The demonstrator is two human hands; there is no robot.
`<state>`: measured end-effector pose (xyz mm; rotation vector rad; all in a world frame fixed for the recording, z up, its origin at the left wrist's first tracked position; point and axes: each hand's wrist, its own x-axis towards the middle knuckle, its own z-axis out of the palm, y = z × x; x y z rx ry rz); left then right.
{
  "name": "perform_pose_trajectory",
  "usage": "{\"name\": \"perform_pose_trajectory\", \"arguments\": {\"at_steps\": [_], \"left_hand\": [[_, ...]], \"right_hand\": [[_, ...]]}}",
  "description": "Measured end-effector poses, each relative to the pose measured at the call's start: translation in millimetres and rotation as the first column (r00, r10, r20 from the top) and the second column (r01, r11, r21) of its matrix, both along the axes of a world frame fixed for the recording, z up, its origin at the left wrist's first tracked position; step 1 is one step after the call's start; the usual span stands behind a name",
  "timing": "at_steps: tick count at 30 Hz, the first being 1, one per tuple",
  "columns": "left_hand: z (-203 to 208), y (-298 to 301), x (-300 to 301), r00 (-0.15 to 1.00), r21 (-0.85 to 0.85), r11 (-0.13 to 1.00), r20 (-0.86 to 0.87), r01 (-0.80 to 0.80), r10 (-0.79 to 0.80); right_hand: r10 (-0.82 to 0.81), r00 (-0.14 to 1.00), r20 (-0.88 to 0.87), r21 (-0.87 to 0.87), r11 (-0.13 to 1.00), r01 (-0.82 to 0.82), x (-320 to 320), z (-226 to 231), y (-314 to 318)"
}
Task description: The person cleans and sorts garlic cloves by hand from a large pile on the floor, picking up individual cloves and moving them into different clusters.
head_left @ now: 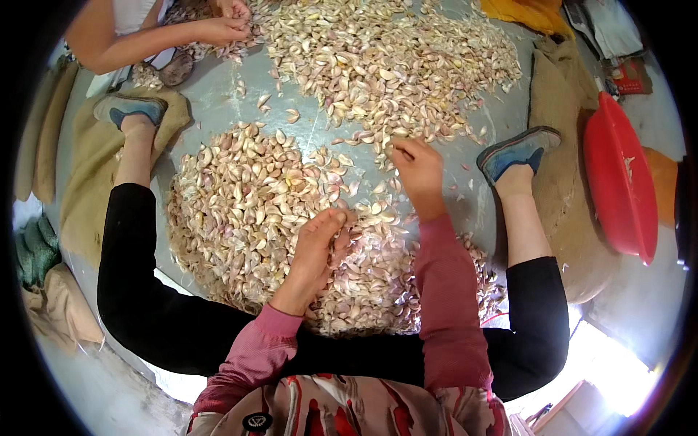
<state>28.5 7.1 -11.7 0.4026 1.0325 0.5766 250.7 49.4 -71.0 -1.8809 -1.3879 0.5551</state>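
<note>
A wide heap of loose garlic cloves (pixel 233 211) lies between my spread legs, pale with pinkish skins. Over the middle of this heap, my left hand (pixel 313 247) is closed, thumb pressed to the fingers; whatever it may hold is too small to make out. Farther off and to the right, my right hand (pixel 419 172) has its fingers curled together at the near edge of a second, larger garlic heap (pixel 392 65). Its fingertips are beside the cloves there, and what they grip is hidden. Papery skins are mixed among the cloves closest to me.
Another person's hands (pixel 231 25) meet over garlic at the far left. A red plastic basin (pixel 622 178) leans at the right beside burlap sacking (pixel 560 182). More burlap (pixel 91 174) lies under my left shoe (pixel 131 109); my right shoe (pixel 516 149) flanks the heaps.
</note>
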Motion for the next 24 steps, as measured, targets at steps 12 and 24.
{"name": "perform_pose_trajectory", "arguments": {"at_steps": [12,24], "left_hand": [[-16,-12,-11,0.962,0.050,0.967,-0.100,-0.250,0.254],[-13,-15,-11,0.974,-0.185,0.957,-0.011,-0.224,0.226]], "right_hand": [[0.022,0.999,-0.026,0.093,0.995,-0.019,-55,11,11],[0.131,0.948,0.289,0.115,0.979,-0.171,-55,1,-16]]}}
